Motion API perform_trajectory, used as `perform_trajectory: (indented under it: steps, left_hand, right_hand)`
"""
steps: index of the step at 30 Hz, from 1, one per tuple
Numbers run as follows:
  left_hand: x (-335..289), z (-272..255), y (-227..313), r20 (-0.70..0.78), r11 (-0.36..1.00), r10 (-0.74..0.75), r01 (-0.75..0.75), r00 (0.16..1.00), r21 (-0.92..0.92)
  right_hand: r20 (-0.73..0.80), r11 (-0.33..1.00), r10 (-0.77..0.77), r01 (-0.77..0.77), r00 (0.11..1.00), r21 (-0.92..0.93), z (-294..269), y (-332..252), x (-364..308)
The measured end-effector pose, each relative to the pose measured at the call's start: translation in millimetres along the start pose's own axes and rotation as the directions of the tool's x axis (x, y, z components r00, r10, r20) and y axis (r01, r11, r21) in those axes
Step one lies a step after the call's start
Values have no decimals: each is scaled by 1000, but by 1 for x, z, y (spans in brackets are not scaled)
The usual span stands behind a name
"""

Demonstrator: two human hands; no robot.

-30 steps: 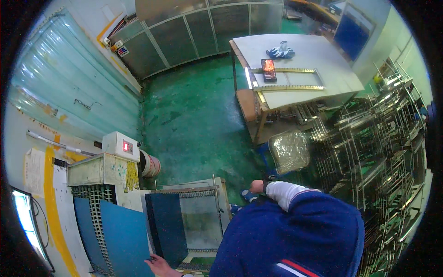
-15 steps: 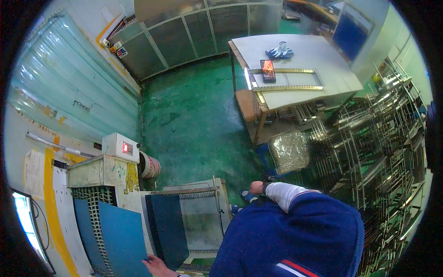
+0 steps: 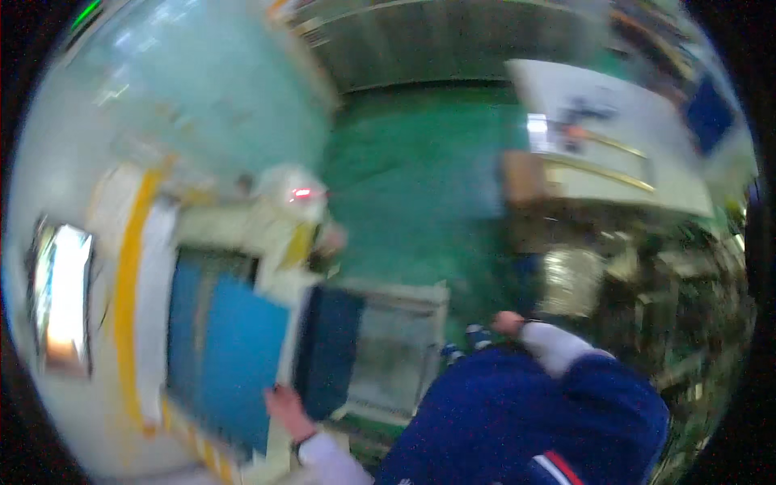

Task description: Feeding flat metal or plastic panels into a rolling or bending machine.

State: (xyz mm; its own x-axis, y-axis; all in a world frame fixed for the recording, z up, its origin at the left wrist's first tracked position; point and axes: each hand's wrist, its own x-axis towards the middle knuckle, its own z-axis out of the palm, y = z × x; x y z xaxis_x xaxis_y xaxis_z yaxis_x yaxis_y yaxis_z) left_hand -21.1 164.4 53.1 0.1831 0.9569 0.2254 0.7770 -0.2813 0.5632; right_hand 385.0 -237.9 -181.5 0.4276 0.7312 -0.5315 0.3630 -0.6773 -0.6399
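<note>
Leftward, a bright blue, flat rectangular sheet [image 3: 238,347] could slip or scrape should the left hand [image 3: 287,411] at its right edge lack purchase (blur hides whether that grip, or the right hand's [image 3: 509,322], is closed on anything). A dark navy, flat panel [image 3: 330,339] and a pale-rimmed rectangular frame [image 3: 437,323] crowd the sheet's right side; a shiny, silvery square seat [image 3: 572,281] stands near the right hand.

Am counting one left hand [image 3: 289,412], one right hand [image 3: 508,322], two light-blue panels [image 3: 242,347], one bright screen [image 3: 63,283], one red-lit box [image 3: 287,196], one white table [image 3: 550,89], one gold-barred frame [image 3: 602,175], one shiny-topped seat [image 3: 570,279], two shoes [image 3: 478,336]. Am leaving dark-blue sheeting [image 3: 329,347] beside the panels and metalwork [image 3: 687,323] at far right uncounted: too blurred to separate pieces.
</note>
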Motion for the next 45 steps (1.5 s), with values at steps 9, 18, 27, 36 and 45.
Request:
perform_trajectory:
  steps: [9, 18, 27, 36, 45]
  left_hand:
    - [37, -6, 39, 504, -263, -482, 431, 716, -863]
    - [62, 11, 14, 495, -262, -456, 420, 739, -869]
    - [79, 10, 27, 569, -264, -454, 507, 686, -821]
    - [87, 8, 20, 583, -243, -455, 536, 673, -808]
    - [88, 35, -10, 578, -38, -148, 579, 802, -814]
  right_hand:
    - [99, 997, -79, 80, 992, -7, 37, 63, 21]
    - [49, 991, 79, -84, 996, 108, 10, 23, 16]
    - [143, 982, 79, -102, 987, 158, -4, -11, -5]
    - [57, 988, 153, -154, 987, 3, 16, 9, 14]
    - [143, 991, 107, -94, 984, -95, 22, 27, 13]
